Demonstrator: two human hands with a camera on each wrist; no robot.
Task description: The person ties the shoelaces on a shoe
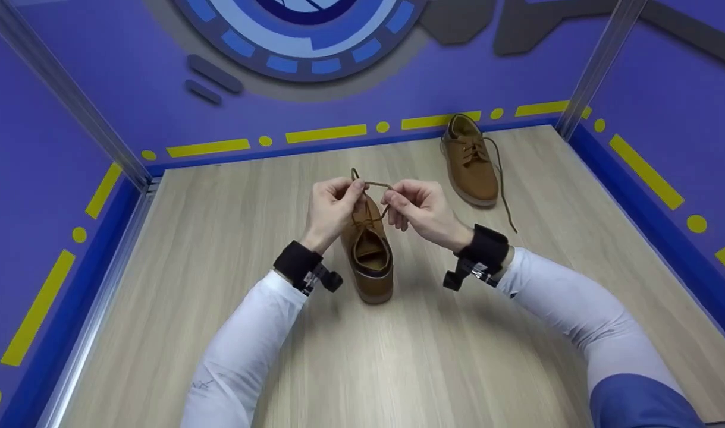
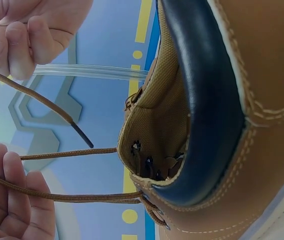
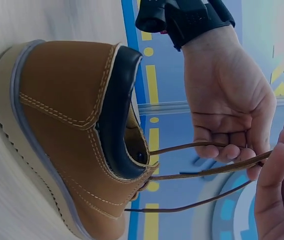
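A brown leather lace-up shoe (image 1: 375,289) stands upright with its heel toward me and its dark padded collar (image 2: 204,100) facing up. My left hand (image 1: 332,208) pinches its brown shoelace (image 1: 377,183) above the tongue, with a small loop rising over the fingers. Just to the right, my right hand (image 1: 424,208) pinches another part of the lace between thumb and forefinger. In the left wrist view a dark-tipped lace end (image 2: 84,136) hangs from the right hand (image 2: 36,37). Lace strands run taut from the eyelets to the hands in the right wrist view. The exact crossing is hidden by the fingers.
A matching brown shoe (image 1: 472,169), its lace trailing on the right side, stands at the back right near the wall. The wood-patterned table (image 1: 231,249) is enclosed by blue panels (image 1: 314,113) with yellow marks and metal corner posts (image 1: 600,65).
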